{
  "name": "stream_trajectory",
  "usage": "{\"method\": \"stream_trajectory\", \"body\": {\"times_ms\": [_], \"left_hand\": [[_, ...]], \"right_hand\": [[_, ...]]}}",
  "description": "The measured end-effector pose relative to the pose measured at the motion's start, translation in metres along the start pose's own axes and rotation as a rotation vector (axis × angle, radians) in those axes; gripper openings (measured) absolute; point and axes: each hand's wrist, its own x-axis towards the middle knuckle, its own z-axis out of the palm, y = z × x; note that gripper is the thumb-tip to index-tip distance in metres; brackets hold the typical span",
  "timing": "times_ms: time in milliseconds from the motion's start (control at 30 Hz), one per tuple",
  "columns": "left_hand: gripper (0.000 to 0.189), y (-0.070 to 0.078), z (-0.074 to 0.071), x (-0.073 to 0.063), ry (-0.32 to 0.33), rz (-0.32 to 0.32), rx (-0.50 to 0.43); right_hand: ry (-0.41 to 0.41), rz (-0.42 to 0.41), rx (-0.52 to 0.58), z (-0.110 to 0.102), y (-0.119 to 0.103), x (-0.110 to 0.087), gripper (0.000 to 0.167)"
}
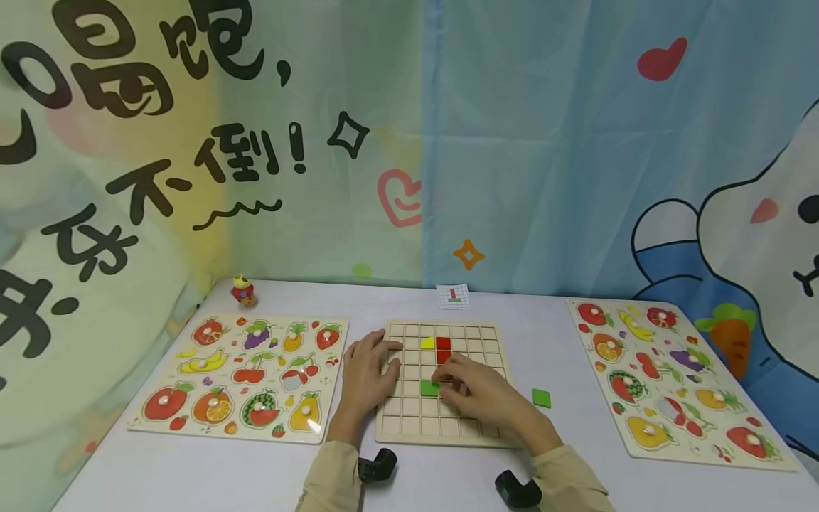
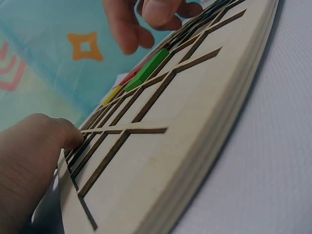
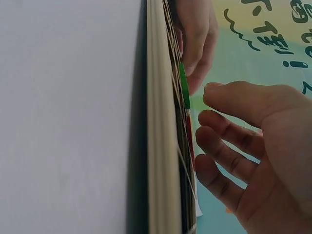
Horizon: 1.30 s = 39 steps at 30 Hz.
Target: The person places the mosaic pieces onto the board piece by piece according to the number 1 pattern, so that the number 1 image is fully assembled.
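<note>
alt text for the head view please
A right hand is over a grid board, by a green tile; the left hand rests on the board's left edge. A loose tile and a fruit board lie to its right, another fruit board to its left.

Sleeves (image 1: 331, 480) cut off, board (image 1: 411, 425) partly hidden

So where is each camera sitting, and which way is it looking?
Head: worn on the person's head, looking forward and down at the board; it shows the left hand, right hand and both sleeves.
Left wrist: worn on that wrist, looking low across the board towards the curtain; left hand at lower left, right hand's fingers at the top.
Right wrist: worn on that wrist, looking low along the board's edge; right hand at the right, left hand at the top.
Both wrist views share the board, curtain and a green tile.
</note>
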Motion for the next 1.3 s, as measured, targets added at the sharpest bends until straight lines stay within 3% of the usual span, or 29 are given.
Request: {"method": "stream_trajectory", "body": {"times_ms": [633,1000,1167,1300], "left_hand": [[0.023,-0.005,-0.003,-0.002,0.000,-0.007,-0.007],[0.024,0.000,-0.002,0.000,-0.033,-0.028,-0.022],[0.024,0.001,-0.002,0.001,-0.021,-0.018,-0.028],[0.024,0.000,-0.002,0.001,-0.029,-0.021,-0.027]], "right_hand": [[0.034,0.048,-0.003,-0.020,0.023,-0.039,0.018],[0.053,0.091,-0.041,-0.042,0.044,-0.065,0.019],[0.049,0.146,-0.068,-0.053,0.055,-0.076,0.019],[0.001,0.210,-0.045,-0.060,0.063,-0.081,0.024]]}}
